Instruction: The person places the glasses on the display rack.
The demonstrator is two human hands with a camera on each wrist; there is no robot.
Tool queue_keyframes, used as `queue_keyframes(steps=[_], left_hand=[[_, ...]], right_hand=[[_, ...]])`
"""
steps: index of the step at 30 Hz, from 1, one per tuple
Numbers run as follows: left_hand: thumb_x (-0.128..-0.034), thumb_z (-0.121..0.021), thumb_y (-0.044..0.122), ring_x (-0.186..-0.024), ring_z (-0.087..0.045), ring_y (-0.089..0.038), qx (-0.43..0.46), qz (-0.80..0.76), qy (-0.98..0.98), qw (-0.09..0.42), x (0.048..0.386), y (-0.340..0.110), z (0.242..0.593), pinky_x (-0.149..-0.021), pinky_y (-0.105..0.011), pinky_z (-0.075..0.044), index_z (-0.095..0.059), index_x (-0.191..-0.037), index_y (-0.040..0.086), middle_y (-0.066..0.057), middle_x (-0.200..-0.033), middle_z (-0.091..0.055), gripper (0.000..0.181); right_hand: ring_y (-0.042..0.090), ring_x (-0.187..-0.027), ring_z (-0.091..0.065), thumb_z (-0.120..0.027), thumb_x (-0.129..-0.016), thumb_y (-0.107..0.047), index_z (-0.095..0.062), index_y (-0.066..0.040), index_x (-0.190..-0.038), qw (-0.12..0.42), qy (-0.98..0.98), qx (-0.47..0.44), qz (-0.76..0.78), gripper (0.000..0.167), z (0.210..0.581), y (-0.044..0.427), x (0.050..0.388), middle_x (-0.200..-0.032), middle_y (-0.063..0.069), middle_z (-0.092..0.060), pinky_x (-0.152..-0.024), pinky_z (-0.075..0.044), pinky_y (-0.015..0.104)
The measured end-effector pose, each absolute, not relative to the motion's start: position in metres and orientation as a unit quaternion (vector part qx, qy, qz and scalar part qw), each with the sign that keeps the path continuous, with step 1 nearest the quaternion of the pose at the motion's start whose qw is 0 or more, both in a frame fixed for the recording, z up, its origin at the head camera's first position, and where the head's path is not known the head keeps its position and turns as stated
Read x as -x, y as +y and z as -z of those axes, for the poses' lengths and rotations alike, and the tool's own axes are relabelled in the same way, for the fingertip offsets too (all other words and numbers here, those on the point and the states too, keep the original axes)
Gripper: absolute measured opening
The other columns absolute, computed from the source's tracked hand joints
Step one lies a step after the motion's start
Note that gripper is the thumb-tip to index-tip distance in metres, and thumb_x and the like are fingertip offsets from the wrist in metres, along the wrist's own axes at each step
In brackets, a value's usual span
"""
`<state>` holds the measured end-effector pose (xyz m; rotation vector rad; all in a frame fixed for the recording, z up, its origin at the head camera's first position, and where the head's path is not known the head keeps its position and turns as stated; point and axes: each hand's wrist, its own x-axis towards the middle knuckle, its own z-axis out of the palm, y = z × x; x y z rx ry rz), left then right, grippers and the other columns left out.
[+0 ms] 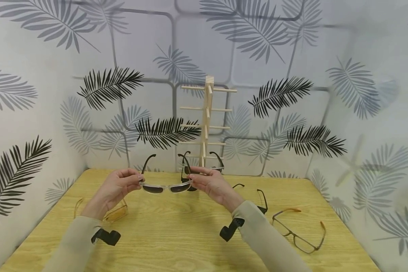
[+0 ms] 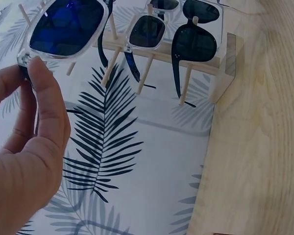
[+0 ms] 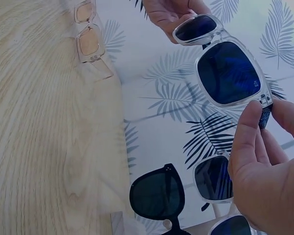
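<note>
Both hands hold a pair of sunglasses [image 1: 180, 188] with a clear frame, dark lenses and dark temples, raised above the table. My left hand [image 1: 113, 189] pinches the frame's left corner by the hinge. At the opposite corner, my right hand [image 1: 213, 186] pinches the other hinge. The temples are unfolded and point away toward a wooden display rack [image 1: 207, 102] with thin pegs. Black sunglasses [image 2: 193, 44] and another clear-framed pair [image 2: 146, 32] sit on the rack's lower pegs. In the head view, my right hand partly hides them.
Amber-tinted glasses [image 1: 115, 214] lie at the table's left, partly behind my left wrist. Thin-framed eyeglasses [image 1: 302, 241] rest at the right, with black glasses [image 1: 263, 206] partly hidden by my right forearm. Leaf-patterned walls [image 1: 149, 45] enclose the wooden table [image 1: 176, 238].
</note>
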<state>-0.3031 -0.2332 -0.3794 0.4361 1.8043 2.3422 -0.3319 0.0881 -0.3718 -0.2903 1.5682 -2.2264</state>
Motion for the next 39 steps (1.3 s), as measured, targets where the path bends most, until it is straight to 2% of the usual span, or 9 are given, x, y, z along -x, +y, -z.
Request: queue_keyframes(steps=[6, 9, 13, 15, 19, 26, 31, 39], left_hand=[[-0.0941, -0.065, 0.007, -0.084, -0.069, -0.012, -0.121, -0.773, 0.619, 0.068, 0.301, -0.226, 0.373, -0.077, -0.023, -0.059, -0.071, -0.089, 0.012, 0.0, -0.093, -0.068, 0.009], [-0.0932, -0.067, 0.008, -0.085, -0.068, -0.011, -0.111, -0.77, 0.625, 0.066, 0.3, -0.223, 0.37, -0.078, -0.023, -0.058, -0.071, -0.09, 0.012, 0.001, -0.095, -0.067, 0.007], [-0.0916, -0.069, 0.009, -0.085, -0.066, -0.01, -0.103, -0.761, 0.638, 0.059, 0.299, -0.218, 0.367, -0.08, -0.023, -0.058, -0.07, -0.089, 0.013, 0.002, -0.094, -0.066, 0.005], [-0.0912, -0.07, 0.01, -0.085, -0.066, -0.01, -0.101, -0.756, 0.644, 0.055, 0.299, -0.216, 0.365, -0.081, -0.024, -0.058, -0.069, -0.089, 0.014, 0.003, -0.093, -0.066, 0.005], [-0.0909, -0.07, 0.009, -0.084, -0.066, -0.011, -0.105, -0.754, 0.646, 0.048, 0.298, -0.21, 0.363, -0.083, -0.024, -0.057, -0.068, -0.089, 0.014, 0.003, -0.092, -0.066, 0.005], [-0.0904, -0.072, 0.014, -0.082, -0.065, -0.01, -0.108, -0.742, 0.661, 0.042, 0.303, -0.198, 0.357, -0.086, -0.026, -0.057, -0.068, -0.092, 0.013, 0.003, -0.093, -0.066, 0.005], [-0.0898, -0.073, 0.014, -0.082, -0.067, -0.011, -0.116, -0.74, 0.662, 0.021, 0.304, -0.187, 0.354, -0.087, -0.028, -0.057, -0.069, -0.094, 0.012, 0.003, -0.092, -0.067, 0.006], [-0.0908, -0.071, 0.011, -0.082, -0.071, -0.01, -0.109, -0.753, 0.649, -0.024, 0.307, -0.168, 0.355, -0.087, -0.026, -0.057, -0.069, -0.114, -0.001, 0.004, -0.093, -0.072, 0.027]], right_hand=[[0.012, -0.1, -0.069, -0.059, -0.096, 0.002, -0.049, -0.001, -0.142, 0.195, 0.563, 0.103, 0.796, 0.048, 0.365, 0.094, 0.329, -0.134, 0.022, -0.058, -0.083, -0.057, 0.021], [0.012, -0.099, -0.069, -0.06, -0.096, 0.001, -0.05, -0.002, -0.142, 0.185, 0.57, 0.106, 0.794, 0.047, 0.363, 0.096, 0.327, -0.127, 0.018, -0.063, -0.082, -0.057, 0.022], [0.014, -0.1, -0.069, -0.061, -0.095, 0.0, -0.05, -0.003, -0.141, 0.171, 0.581, 0.109, 0.788, 0.048, 0.359, 0.099, 0.325, -0.108, 0.005, -0.071, -0.082, -0.057, 0.024], [0.015, -0.102, -0.069, -0.061, -0.095, 0.0, -0.05, -0.003, -0.142, 0.169, 0.583, 0.113, 0.787, 0.048, 0.358, 0.102, 0.324, -0.104, 0.003, -0.072, -0.083, -0.057, 0.024], [0.016, -0.106, -0.068, -0.06, -0.096, -0.001, -0.048, -0.003, -0.143, 0.168, 0.586, 0.12, 0.783, 0.048, 0.354, 0.108, 0.322, -0.101, 0.001, -0.073, -0.086, -0.057, 0.025], [0.01, -0.092, -0.07, -0.057, -0.097, 0.002, -0.045, 0.002, -0.144, 0.153, 0.58, 0.137, 0.789, 0.049, 0.346, 0.119, 0.32, -0.098, 0.0, -0.073, -0.081, -0.058, 0.023], [0.009, -0.089, -0.069, -0.056, -0.096, 0.004, -0.043, 0.003, -0.144, 0.145, 0.581, 0.136, 0.79, 0.05, 0.34, 0.127, 0.321, -0.099, 0.0, -0.072, -0.079, -0.058, 0.022], [0.01, -0.083, -0.069, -0.059, -0.096, 0.002, -0.042, 0.001, -0.146, 0.143, 0.57, 0.109, 0.802, 0.053, 0.339, 0.14, 0.324, -0.098, 0.002, -0.072, -0.077, -0.058, 0.021]])
